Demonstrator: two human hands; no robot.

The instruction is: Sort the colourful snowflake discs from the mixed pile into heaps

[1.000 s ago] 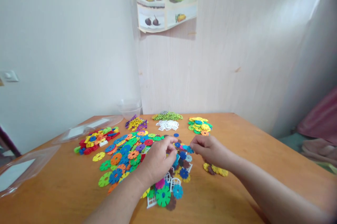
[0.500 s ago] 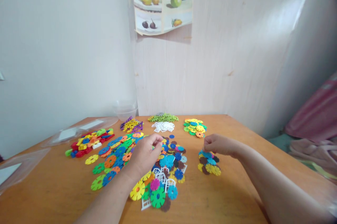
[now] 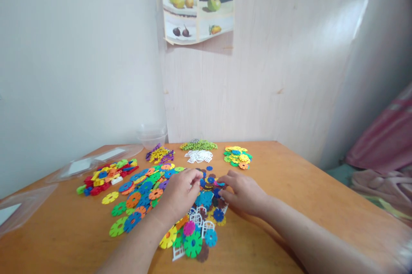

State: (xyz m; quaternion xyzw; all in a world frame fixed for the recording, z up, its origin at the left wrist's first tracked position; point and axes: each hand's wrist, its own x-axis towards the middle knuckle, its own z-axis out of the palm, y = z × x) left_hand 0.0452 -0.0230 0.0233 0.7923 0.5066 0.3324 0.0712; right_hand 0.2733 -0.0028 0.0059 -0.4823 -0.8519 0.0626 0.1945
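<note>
Both hands meet over the mixed disc pile (image 3: 206,205) on the tabletop (image 3: 289,179); left hand (image 3: 180,194) and right hand (image 3: 243,194) show narrow grips, apparently pinching small discs (image 3: 209,179) between them.

A home room: fruit poster (image 3: 198,11) on wall, wooden table (image 3: 289,179).

- Our left hand (image 3: 180,192) is bare, with no ring, watch or glove that we can see.
- Our right hand (image 3: 243,192) is bare as well.
- Both our forearms are uncovered as far as the picture's lower edge; no sleeve shows.
</note>
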